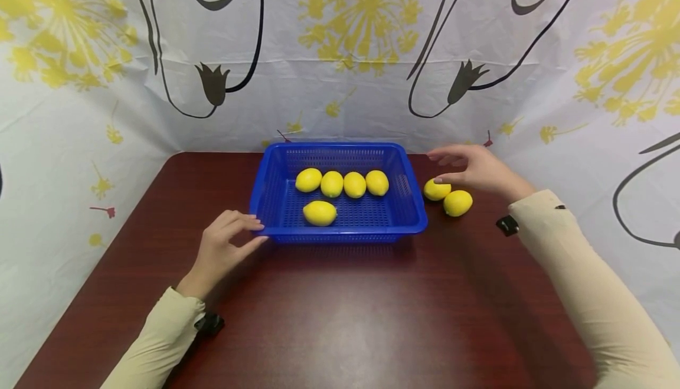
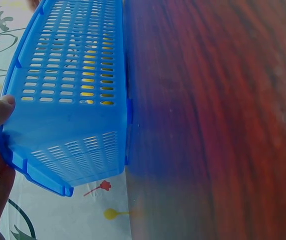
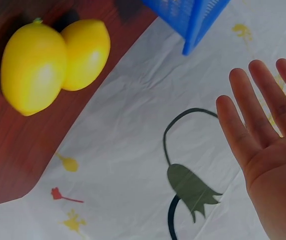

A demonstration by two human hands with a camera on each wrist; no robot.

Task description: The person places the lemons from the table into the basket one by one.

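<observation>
A blue plastic basket (image 1: 340, 231) stands on the table with several yellow lemons in it. Most of them line up in a row toward the back, and one lemon (image 1: 320, 213) lies in front of that row. My left hand (image 1: 225, 247) pinches the basket's near left corner, thumb on one side of the rim (image 2: 13, 155) and fingers on the other. To the right of the basket, my right hand (image 1: 475, 169) hovers with fingers extended and nothing held. Beneath it lie two lemons side by side, one nearer the basket (image 1: 437, 190) and one farther right (image 1: 458, 203).
The dark reddish wooden table (image 1: 340, 312) stretches out in front of the basket. Behind and at both sides hangs a white sheet (image 1: 297, 105) printed with yellow and grey flowers, close to the table's back edge.
</observation>
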